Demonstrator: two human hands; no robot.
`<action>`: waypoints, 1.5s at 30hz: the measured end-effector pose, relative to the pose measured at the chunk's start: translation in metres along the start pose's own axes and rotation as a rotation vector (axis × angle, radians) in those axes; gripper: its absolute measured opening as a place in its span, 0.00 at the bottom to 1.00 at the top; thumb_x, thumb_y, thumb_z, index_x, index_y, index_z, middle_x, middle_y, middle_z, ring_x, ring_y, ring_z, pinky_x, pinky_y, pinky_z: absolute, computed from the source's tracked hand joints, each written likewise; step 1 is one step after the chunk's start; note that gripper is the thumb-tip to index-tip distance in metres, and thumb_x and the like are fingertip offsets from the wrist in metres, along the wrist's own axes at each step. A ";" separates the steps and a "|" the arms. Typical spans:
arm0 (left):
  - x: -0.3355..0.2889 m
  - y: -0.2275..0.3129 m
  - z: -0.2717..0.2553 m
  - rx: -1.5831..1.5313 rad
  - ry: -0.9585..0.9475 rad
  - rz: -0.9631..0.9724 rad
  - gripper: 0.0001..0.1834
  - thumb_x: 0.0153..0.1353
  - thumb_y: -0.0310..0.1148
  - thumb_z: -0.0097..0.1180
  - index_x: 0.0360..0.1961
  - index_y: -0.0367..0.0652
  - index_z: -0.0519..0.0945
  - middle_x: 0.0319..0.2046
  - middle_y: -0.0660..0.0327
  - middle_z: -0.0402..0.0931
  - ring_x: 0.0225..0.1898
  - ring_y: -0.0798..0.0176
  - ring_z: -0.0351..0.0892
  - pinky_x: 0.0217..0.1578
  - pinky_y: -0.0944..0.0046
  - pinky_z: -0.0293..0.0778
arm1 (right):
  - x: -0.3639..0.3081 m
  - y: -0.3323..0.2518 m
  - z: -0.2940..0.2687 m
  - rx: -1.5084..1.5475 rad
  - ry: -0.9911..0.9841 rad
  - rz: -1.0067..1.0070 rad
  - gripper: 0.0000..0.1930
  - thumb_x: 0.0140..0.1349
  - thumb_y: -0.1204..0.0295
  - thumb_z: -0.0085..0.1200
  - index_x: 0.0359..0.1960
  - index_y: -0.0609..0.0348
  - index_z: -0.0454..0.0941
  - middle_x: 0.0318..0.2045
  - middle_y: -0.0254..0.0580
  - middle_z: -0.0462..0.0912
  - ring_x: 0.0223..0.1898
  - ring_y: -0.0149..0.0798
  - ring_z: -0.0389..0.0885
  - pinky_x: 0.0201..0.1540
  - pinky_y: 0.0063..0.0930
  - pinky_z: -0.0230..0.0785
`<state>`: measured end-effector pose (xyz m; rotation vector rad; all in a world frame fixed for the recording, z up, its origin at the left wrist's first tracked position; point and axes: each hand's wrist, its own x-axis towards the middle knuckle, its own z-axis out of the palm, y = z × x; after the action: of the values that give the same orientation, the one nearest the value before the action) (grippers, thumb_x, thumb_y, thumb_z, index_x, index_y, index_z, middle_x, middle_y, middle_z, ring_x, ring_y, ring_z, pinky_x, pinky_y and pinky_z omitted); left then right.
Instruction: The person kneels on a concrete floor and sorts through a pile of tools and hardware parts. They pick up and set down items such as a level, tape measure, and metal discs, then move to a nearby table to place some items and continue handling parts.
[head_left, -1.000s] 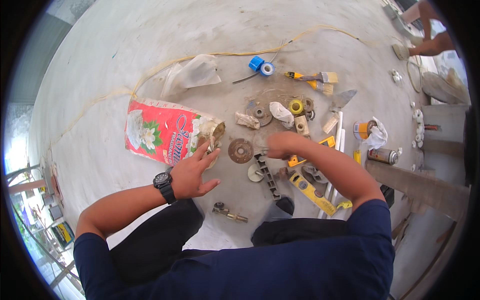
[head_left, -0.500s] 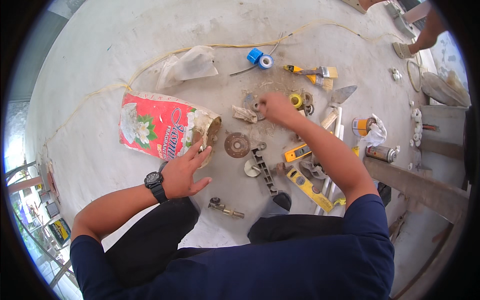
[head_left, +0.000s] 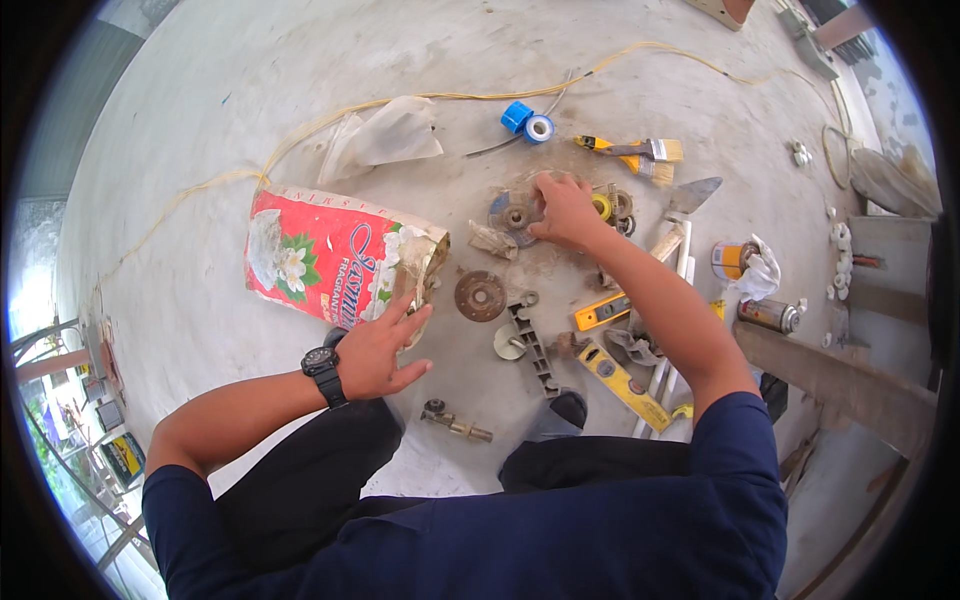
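Note:
My left hand, a black watch on its wrist, has its fingers spread at the mouth of a red printed sack lying on its side. Farther off to the right, my right hand reaches down at the right edge of a grey disc. Its thumb and fingers are curved and apart; no held thing shows between them. A crumpled pale scrap lies beside that disc, and a yellow ring-shaped piece sits just right of the hand. Between my hands lies a brown, rusty disc.
Paintbrushes, blue tape rolls and a trowel lie beyond my right hand. Spirit levels, white pipes and cans are at right. A brass fitting lies near my knees. A yellow cable crosses behind.
My right hand has gone from closed and blurred to spread, shifting slightly right. My left hand stays at the sack. The other person's legs at the upper right have gone out of view.

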<state>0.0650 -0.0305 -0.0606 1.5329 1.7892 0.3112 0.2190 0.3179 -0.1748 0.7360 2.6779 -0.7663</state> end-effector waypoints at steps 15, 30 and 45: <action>-0.003 0.004 -0.001 -0.105 0.015 -0.069 0.42 0.60 0.46 0.69 0.71 0.39 0.68 0.69 0.34 0.62 0.45 0.48 0.87 0.51 0.53 0.81 | 0.009 -0.038 0.016 -0.421 0.064 -0.016 0.47 0.40 0.52 0.80 0.61 0.60 0.71 0.63 0.52 0.73 0.70 0.54 0.64 0.73 0.73 0.48; -0.006 -0.003 0.001 -0.055 0.000 -0.057 0.41 0.60 0.47 0.69 0.71 0.44 0.70 0.69 0.36 0.64 0.46 0.49 0.88 0.52 0.52 0.80 | -0.078 0.001 0.041 -0.143 0.193 -0.742 0.06 0.52 0.74 0.59 0.33 0.51 0.79 0.41 0.38 0.79 0.49 0.44 0.75 0.58 0.39 0.65; -0.003 -0.004 0.004 -0.008 0.084 0.031 0.38 0.61 0.47 0.68 0.69 0.42 0.71 0.67 0.37 0.67 0.43 0.44 0.87 0.41 0.50 0.84 | -0.071 -0.005 0.029 0.661 0.160 0.013 0.10 0.61 0.68 0.67 0.42 0.55 0.82 0.42 0.36 0.83 0.45 0.41 0.81 0.46 0.37 0.73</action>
<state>0.0644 -0.0355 -0.0646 1.5635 1.8279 0.4024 0.2791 0.2702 -0.1703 0.9857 2.5371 -1.6865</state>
